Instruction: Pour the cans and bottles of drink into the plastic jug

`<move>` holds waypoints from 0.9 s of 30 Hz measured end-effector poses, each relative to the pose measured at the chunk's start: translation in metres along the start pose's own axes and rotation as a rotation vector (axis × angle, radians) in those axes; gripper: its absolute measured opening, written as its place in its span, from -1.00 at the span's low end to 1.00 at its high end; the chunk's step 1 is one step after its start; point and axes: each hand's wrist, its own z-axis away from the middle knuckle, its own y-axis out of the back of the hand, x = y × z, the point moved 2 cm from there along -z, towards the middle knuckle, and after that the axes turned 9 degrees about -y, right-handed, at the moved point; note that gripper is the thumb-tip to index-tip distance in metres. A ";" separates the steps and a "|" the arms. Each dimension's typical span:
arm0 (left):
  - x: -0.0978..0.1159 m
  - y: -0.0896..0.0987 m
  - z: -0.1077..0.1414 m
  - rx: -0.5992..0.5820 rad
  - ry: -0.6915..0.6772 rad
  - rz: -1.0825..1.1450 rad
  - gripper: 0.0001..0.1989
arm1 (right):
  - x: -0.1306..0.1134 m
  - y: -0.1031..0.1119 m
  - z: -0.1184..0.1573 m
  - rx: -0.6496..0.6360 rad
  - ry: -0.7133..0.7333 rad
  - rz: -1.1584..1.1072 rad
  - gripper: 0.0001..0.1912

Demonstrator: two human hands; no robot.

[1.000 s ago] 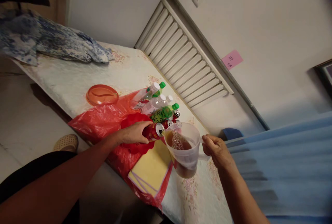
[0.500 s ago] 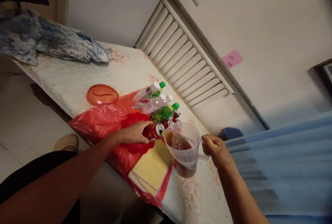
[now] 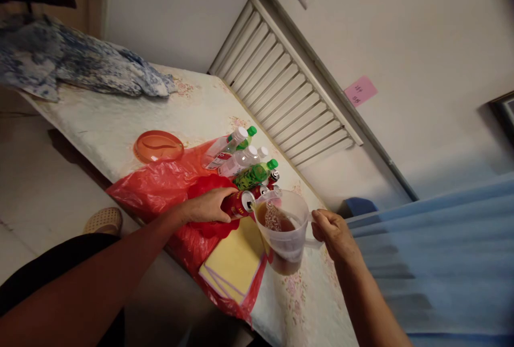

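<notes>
Directions are clock-face, as seen in the head view. Toward 10 o'clock, a blue-and-white fabric [image 3: 100,68] lies on the worktop [image 3: 120,117]. An orange dish [image 3: 160,138] rests near the red plastic bag [image 3: 140,191].

The left hand [image 3: 206,206] reaches over the bag and is curled around the side of the red can [image 3: 236,206], thumb toward 6 o'clock. The can's top is left uncovered. Expect a light, thin-walled metal body: smooth, slippery when wet, easily dented. Grip the mid-wall with moderate pressure and keep fingers off the opening.

A folded yellow cloth [image 3: 235,261] lies at 6 o'clock from the can; a green bottle [image 3: 251,175] stands at 1 o'clock.

The translucent jug [image 3: 287,253] is at 4 o'clock from the can, tilted, its spout at the can's opening; whether they touch cannot be told. It contains brown liquid with bubbles on the surface. Expect semi-rigid plastic, unlikely to shatter, but heavier than the can and shifting in balance with the liquid. Hold it by the handle [image 3: 315,243], at 3 o'clock on the jug; avoid squeezing the wall.

The right hand [image 3: 330,232] is closed around that handle, fingers wrapped, thumb toward the top.
</notes>
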 end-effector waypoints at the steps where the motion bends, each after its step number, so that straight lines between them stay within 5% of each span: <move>1: 0.000 0.000 0.000 0.001 0.001 0.001 -0.31 | 0.001 0.000 0.000 -0.001 0.004 -0.003 -0.46; 27: 0.000 0.005 0.002 0.046 -0.044 0.086 -0.34 | 0.008 -0.022 0.013 0.061 0.006 -0.305 -0.43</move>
